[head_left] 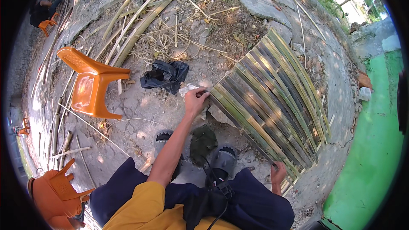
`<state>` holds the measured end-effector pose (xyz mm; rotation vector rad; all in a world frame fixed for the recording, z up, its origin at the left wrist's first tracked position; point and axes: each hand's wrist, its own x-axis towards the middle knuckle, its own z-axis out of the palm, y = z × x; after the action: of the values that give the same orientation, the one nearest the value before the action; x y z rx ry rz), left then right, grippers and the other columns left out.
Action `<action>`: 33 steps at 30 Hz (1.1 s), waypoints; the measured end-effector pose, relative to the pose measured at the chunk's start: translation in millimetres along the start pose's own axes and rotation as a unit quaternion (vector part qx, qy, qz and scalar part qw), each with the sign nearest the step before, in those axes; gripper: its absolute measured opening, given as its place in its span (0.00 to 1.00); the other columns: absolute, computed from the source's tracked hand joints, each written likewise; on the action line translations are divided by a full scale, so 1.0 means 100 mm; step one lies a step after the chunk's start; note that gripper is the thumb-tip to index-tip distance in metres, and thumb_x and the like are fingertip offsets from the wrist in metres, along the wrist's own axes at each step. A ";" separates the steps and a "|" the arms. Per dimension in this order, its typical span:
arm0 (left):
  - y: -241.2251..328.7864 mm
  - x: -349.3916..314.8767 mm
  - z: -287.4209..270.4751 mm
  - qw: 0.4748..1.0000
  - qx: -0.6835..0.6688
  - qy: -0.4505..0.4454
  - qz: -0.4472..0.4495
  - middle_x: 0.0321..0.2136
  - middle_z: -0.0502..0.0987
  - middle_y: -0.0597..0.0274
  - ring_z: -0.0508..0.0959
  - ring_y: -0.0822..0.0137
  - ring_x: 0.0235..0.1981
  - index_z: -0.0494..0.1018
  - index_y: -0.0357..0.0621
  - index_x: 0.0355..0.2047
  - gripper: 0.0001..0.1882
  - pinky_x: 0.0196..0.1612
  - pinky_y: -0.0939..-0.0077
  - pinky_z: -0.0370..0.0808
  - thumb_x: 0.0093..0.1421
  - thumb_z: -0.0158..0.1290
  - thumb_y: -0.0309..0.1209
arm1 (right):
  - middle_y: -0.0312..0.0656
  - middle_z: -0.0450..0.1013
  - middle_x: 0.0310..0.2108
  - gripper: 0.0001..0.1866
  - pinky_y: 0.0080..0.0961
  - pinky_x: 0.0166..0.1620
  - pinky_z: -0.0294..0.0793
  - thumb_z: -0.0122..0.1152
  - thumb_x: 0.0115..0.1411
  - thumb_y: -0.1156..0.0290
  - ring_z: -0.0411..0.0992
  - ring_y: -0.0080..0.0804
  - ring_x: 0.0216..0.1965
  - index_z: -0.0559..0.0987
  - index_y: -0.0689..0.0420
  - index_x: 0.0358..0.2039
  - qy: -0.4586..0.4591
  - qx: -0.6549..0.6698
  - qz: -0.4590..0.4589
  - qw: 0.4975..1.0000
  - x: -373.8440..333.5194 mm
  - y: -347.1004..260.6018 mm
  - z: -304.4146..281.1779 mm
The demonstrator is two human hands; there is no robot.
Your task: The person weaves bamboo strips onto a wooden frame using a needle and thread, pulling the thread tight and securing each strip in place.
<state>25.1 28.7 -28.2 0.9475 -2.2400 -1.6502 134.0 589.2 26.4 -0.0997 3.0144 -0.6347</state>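
A panel of split bamboo slats [272, 98], green, tan and dark brown, lies on the ground ahead and to the right. Along its near edge runs a dark bamboo slat [240, 128]. My left hand [196, 101] pinches the far-left end of this slat, fingers closed. At the other end, my right hand [278, 173] has its fingers closed on the same edge, partly hidden by the slat. Just beyond my left hand lie a crumpled black plastic bag [165, 76] and a scrap of whitish plastic [187, 88].
An orange plastic chair [90, 83] lies tipped over on the left. Bamboo poles and strips [136, 38] are heaped beyond it. Between my boots [223, 162] lies a dark green cloth-like item [203, 142]. A person in orange [57, 194] is at lower left. Green-painted floor [362, 153] borders the right.
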 end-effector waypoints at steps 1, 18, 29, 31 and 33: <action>0.02 0.00 0.00 1.000 0.001 -0.001 0.001 0.30 0.86 0.51 0.82 0.64 0.27 0.87 0.38 0.45 0.20 0.36 0.69 0.80 0.53 0.72 0.33 | 0.46 0.80 0.38 0.18 0.36 0.48 0.79 0.72 0.47 0.86 0.80 0.48 0.42 0.84 0.58 0.41 -0.004 0.005 -0.006 1.000 -0.01 -0.02 -0.03; 0.02 -0.03 0.11 0.996 0.056 0.005 0.068 0.28 0.85 0.52 0.81 0.66 0.24 0.87 0.40 0.43 0.15 0.33 0.69 0.78 0.56 0.69 0.33 | 0.45 0.80 0.38 0.18 0.35 0.49 0.79 0.74 0.47 0.86 0.81 0.46 0.42 0.84 0.58 0.40 0.019 0.008 0.022 1.000 -0.15 0.16 0.09; 0.14 -0.01 0.04 0.990 0.028 0.053 0.127 0.31 0.84 0.52 0.81 0.61 0.26 0.86 0.39 0.43 0.13 0.34 0.67 0.78 0.59 0.67 0.31 | 0.47 0.80 0.41 0.22 0.37 0.51 0.78 0.75 0.44 0.86 0.80 0.49 0.45 0.83 0.59 0.42 0.036 0.019 0.033 0.999 -0.18 0.16 0.10; 0.20 0.14 -0.19 0.977 0.013 0.150 0.154 0.30 0.83 0.54 0.80 0.64 0.26 0.84 0.38 0.43 0.12 0.32 0.70 0.76 0.62 0.65 0.31 | 0.47 0.79 0.46 0.26 0.39 0.56 0.75 0.77 0.43 0.85 0.78 0.50 0.50 0.82 0.58 0.45 0.055 -0.021 0.043 0.997 -0.22 0.15 0.03; 0.16 0.44 -0.72 0.947 0.032 0.268 0.172 0.28 0.81 0.56 0.78 0.66 0.25 0.83 0.34 0.41 0.10 0.32 0.72 0.75 0.64 0.63 0.30 | 0.48 0.77 0.48 0.27 0.41 0.59 0.72 0.77 0.43 0.83 0.75 0.51 0.53 0.81 0.58 0.46 0.043 -0.003 0.058 0.997 -0.22 0.06 -0.06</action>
<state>21.6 -51.2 2.6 0.8310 -1.9467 -1.0226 155.3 598.5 30.0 0.1035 3.0757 -0.6335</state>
